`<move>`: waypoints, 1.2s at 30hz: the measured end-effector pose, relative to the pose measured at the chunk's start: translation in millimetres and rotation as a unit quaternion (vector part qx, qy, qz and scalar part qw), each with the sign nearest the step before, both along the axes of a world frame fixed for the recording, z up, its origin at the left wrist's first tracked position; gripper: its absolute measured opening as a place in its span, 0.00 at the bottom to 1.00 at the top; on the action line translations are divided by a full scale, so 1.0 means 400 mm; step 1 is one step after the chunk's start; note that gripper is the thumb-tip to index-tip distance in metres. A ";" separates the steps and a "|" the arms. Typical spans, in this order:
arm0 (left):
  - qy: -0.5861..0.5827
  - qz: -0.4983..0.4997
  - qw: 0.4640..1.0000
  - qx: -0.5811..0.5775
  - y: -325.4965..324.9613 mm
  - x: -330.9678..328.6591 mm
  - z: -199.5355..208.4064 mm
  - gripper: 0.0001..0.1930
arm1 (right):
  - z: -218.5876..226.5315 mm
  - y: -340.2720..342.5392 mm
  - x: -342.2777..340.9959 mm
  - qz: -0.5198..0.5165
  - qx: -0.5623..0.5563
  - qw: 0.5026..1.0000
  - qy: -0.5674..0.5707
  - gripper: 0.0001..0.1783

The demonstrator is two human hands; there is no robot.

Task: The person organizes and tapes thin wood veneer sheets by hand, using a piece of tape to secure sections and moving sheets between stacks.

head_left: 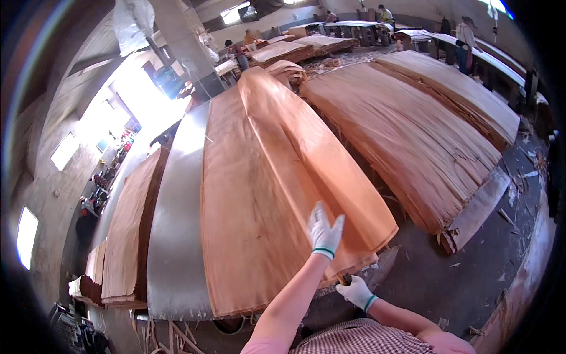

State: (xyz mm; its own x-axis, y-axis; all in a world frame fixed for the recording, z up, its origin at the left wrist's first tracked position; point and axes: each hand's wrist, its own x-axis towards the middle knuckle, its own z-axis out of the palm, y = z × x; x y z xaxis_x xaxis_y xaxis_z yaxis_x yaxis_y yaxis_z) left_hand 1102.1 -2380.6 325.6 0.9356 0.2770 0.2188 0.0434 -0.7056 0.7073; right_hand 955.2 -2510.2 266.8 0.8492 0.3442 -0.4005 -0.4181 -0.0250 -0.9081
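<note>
A folded veneer sheet lay on a stack on the grey bench. Windows lit the workshop wall. The left hand was spread over the sheet; the right hand gripped a short handle.

At five o'clock, the right grip covers most of a slim handled thing, so we cannot tell its kind. Nearer the centre, the left grip hides a patch of the wood sheets; we cannot tell whether they touch. The lower edge cuts off the checked garment near half past five. Glare hides from us whatever lies past the opening at ten o'clock. Workers toward one and two are too small for us to make out their hands.
</note>
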 end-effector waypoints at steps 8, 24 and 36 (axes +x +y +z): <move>-0.018 0.009 0.811 -0.585 0.084 -0.010 0.003 0.35 | 0.279 -0.009 0.019 0.042 -0.050 0.996 -0.056 0.10; -0.099 -0.035 0.805 -0.584 0.947 -0.387 0.102 0.19 | 0.233 0.766 -0.312 0.107 0.053 0.991 -0.067 0.16; -0.069 0.045 0.896 -0.437 1.520 -0.761 -0.090 0.33 | -0.168 0.577 -0.325 -0.460 0.278 0.828 0.159 0.22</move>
State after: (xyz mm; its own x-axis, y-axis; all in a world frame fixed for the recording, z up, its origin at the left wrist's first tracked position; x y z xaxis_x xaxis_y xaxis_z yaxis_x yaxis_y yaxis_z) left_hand 797.9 -1772.7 289.7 0.8813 0.4724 -0.0065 -0.0581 0.1221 0.9908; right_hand 825.0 -2279.3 199.7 0.7364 -0.1848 -0.6508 -0.2474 0.8218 -0.5133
